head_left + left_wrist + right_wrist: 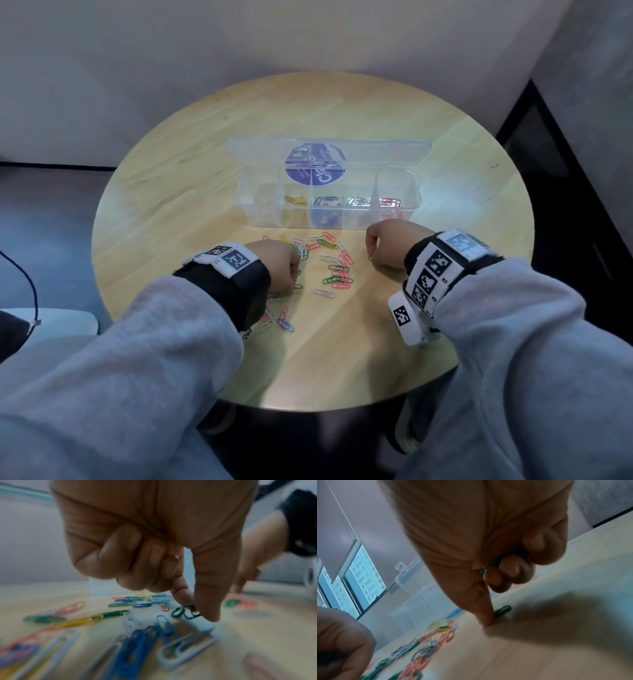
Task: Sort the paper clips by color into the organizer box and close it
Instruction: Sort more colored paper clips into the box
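My left hand (pixel 154 540) is curled, and its thumb and forefinger pinch a dark green paper clip (pixel 186 610) right at the surface of the round wooden table (pixel 191 192). The other fingers are folded into the palm. My right hand (pixel 488 547) is curled too. Its folded fingers keep a green paper clip (pixel 503 559) against the palm, while the forefinger presses down beside another green clip (pixel 502 610) lying on the table.

Between my two hands lies the loose pile of coloured wire paper clips (pixel 329 263): pink, green, white, blue and yellow, many overlapping. Behind this pile, farther from me, stands the clear plastic organizer box (pixel 329 202) with its lid (pixel 329 150) open and leaning back. Yellow, blue, white and red clips already lie in separate compartments. The leftmost compartment looks empty, so I think the green ones belong there, though I cannot be sure.

To do this step well, I should lift each green clip straight up, because clips hook easily into neighbours; the blue and white ones just beside my left thumb could come along. I should slide the clip free first, then check that only green is in each hand before carrying it over the box wall.
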`<state>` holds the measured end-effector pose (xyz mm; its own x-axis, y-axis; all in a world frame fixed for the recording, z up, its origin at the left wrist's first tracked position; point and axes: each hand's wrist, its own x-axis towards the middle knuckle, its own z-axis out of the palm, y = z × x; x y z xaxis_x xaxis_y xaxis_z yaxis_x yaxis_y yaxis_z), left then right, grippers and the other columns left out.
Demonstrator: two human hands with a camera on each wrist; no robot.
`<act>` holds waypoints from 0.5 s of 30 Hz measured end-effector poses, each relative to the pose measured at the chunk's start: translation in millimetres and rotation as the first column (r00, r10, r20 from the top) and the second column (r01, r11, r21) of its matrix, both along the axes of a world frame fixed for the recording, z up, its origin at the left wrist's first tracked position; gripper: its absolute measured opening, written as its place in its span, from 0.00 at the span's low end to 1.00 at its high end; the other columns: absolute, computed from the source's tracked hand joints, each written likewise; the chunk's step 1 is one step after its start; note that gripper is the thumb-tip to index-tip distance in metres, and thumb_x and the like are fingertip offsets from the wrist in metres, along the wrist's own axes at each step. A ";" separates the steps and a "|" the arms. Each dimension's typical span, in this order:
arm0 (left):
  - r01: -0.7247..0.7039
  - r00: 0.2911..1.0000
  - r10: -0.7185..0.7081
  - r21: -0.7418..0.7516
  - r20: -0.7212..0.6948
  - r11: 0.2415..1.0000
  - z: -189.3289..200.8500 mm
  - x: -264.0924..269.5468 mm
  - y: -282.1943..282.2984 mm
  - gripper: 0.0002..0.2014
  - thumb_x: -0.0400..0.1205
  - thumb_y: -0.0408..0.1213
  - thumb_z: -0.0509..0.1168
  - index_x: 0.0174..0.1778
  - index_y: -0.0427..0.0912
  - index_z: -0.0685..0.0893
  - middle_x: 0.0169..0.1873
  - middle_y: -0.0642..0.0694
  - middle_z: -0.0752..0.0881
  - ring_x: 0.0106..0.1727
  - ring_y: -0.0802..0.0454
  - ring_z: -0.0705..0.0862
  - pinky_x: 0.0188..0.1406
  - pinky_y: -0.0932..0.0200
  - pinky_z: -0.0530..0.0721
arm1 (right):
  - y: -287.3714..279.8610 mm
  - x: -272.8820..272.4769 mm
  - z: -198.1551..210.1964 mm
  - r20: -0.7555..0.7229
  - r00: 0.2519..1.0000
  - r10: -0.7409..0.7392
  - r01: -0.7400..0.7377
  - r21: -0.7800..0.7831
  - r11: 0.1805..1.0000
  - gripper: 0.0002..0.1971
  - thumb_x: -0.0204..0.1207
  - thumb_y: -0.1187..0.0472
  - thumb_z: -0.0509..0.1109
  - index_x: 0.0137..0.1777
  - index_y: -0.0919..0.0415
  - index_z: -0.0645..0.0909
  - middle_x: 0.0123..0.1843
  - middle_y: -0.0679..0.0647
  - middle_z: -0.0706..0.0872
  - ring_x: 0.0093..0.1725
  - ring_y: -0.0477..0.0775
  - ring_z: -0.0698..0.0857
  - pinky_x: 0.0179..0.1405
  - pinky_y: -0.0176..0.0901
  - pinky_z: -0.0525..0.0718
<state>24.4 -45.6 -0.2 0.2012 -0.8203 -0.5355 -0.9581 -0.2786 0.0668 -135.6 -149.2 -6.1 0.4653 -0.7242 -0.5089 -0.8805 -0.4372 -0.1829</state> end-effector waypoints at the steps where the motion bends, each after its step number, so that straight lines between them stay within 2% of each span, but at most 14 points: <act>1: -0.048 0.998 0.048 -0.006 -0.048 0.999 2.3 1.6 1.8 0.04 0.75 0.34 0.66 0.39 0.50 0.80 0.32 0.53 0.80 0.35 0.52 0.77 0.26 0.67 0.70 | -0.8 1.0 -2.8 -0.012 1.000 0.004 -0.005 -0.003 1.000 0.11 0.72 0.69 0.65 0.52 0.59 0.82 0.50 0.54 0.85 0.47 0.55 0.83 0.40 0.40 0.83; 3: -0.149 0.972 0.145 -0.006 -0.182 0.989 5.6 10.3 3.7 0.02 0.74 0.37 0.67 0.37 0.48 0.81 0.30 0.52 0.80 0.35 0.52 0.77 0.34 0.62 0.75 | -1.7 1.9 -6.9 -0.056 0.998 0.013 -0.013 0.009 1.000 0.12 0.69 0.68 0.67 0.51 0.63 0.85 0.52 0.58 0.88 0.50 0.58 0.87 0.50 0.46 0.87; 5: -0.282 0.876 0.276 0.044 -0.394 0.958 11.0 17.7 4.9 0.07 0.77 0.39 0.66 0.33 0.47 0.78 0.27 0.49 0.75 0.28 0.51 0.71 0.30 0.60 0.71 | -1.1 0.7 -7.6 -0.083 0.996 0.014 -0.011 0.035 0.999 0.13 0.67 0.67 0.69 0.51 0.64 0.87 0.52 0.59 0.89 0.49 0.57 0.88 0.50 0.46 0.87; 7: -0.433 0.693 0.414 0.118 -0.590 0.894 18.2 19.2 5.3 0.11 0.80 0.34 0.61 0.31 0.44 0.74 0.26 0.48 0.71 0.24 0.53 0.65 0.24 0.63 0.64 | -0.1 -1.3 -4.8 -0.067 0.998 0.015 -0.010 0.080 0.997 0.12 0.68 0.64 0.70 0.51 0.65 0.87 0.52 0.59 0.89 0.46 0.56 0.86 0.48 0.45 0.85; 9: -0.540 0.513 0.465 0.151 -0.721 0.828 24.8 18.4 5.5 0.12 0.81 0.29 0.55 0.31 0.42 0.72 0.27 0.46 0.72 0.22 0.54 0.67 0.21 0.66 0.65 | 1.5 -3.2 2.0 -0.019 1.000 0.020 -0.017 0.130 0.991 0.07 0.69 0.62 0.70 0.45 0.64 0.86 0.50 0.59 0.90 0.42 0.54 0.83 0.44 0.44 0.82; 11: -0.615 0.343 0.461 0.176 -0.818 0.769 28.8 18.4 5.9 0.12 0.81 0.28 0.54 0.31 0.41 0.72 0.26 0.44 0.75 0.19 0.56 0.72 0.18 0.69 0.68 | 1.7 -5.3 11.4 0.081 0.997 -0.014 -0.004 0.212 0.977 0.04 0.70 0.61 0.69 0.35 0.58 0.81 0.40 0.56 0.87 0.34 0.52 0.79 0.37 0.41 0.78; 13: -0.659 0.183 0.446 0.227 -0.876 0.717 31.2 20.6 7.0 0.09 0.78 0.30 0.57 0.31 0.41 0.72 0.24 0.44 0.79 0.17 0.57 0.75 0.15 0.70 0.71 | 0.6 -7.7 16.9 0.226 0.967 -0.114 0.035 0.328 0.944 0.08 0.71 0.63 0.69 0.31 0.57 0.77 0.34 0.54 0.81 0.30 0.52 0.75 0.32 0.40 0.74; 15: -0.673 0.086 0.427 0.263 -0.900 0.691 32.6 23.4 8.5 0.08 0.76 0.31 0.57 0.30 0.41 0.72 0.22 0.45 0.81 0.18 0.56 0.76 0.15 0.70 0.73 | 0.7 -10.3 19.3 0.362 0.887 -0.285 0.072 0.502 0.862 0.11 0.72 0.70 0.66 0.30 0.60 0.74 0.32 0.57 0.78 0.31 0.54 0.74 0.28 0.39 0.72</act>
<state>47.8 -37.1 32.4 0.1758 -0.7934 -0.5827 0.1537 -0.5626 0.8124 -145.9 -148.5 13.2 0.5925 -0.5434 -0.5947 -0.7295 -0.0488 -0.6822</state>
